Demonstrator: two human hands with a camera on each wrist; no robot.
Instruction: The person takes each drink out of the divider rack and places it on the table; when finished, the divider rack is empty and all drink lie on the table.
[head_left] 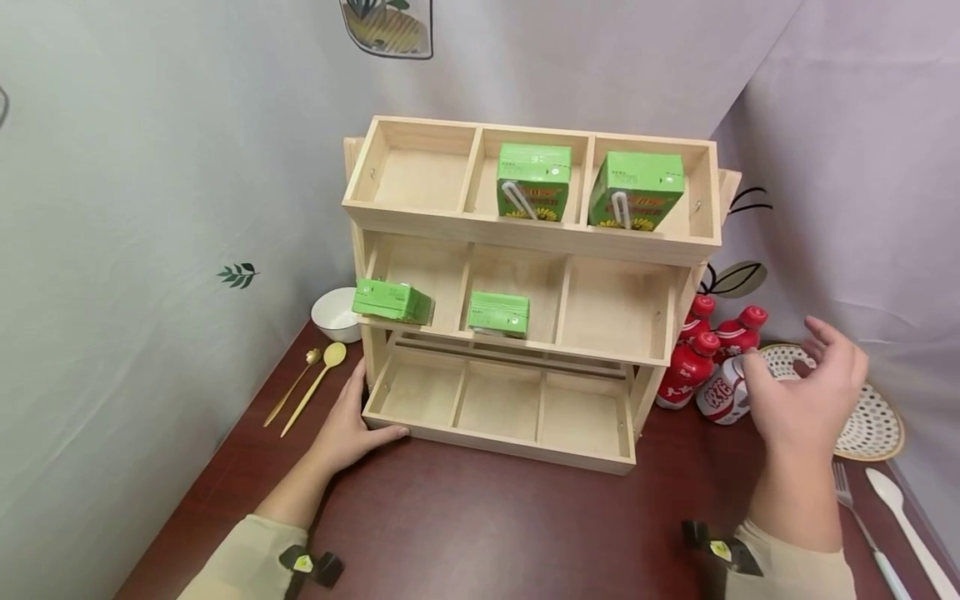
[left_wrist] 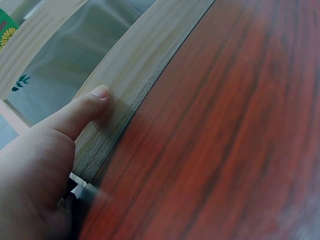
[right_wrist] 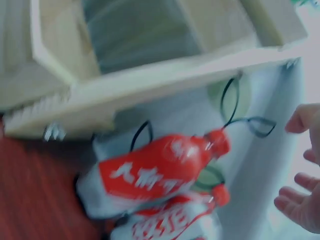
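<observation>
A three-tier wooden shelf rack (head_left: pixel 504 450) stands on the table, each tier split into three compartments. My left hand (head_left: pixel 351 429) holds its lower left corner, thumb along the front board and fingers at the side; the left wrist view shows the thumb (left_wrist: pixel 92 107) pressed on the wood. My right hand (head_left: pixel 810 392) is raised at the right with loosely bent fingers and nothing in them. Near it stand red bottles (head_left: pixel 686 371) and a red-and-white can (head_left: pixel 726 392). Green drink cartons stand in the top middle (head_left: pixel 534 179), top right (head_left: pixel 637 190), second-tier left (head_left: pixel 392 300) and second-tier middle (head_left: pixel 498 313) compartments.
A white bowl (head_left: pixel 335 313) and two gold spoons (head_left: pixel 315 387) lie left of the rack. On the right are a dotted plate (head_left: pixel 873 425), a fork (head_left: pixel 862 525) and a white spoon (head_left: pixel 911 525). Pale cloth (head_left: pixel 150 167) hangs around the table.
</observation>
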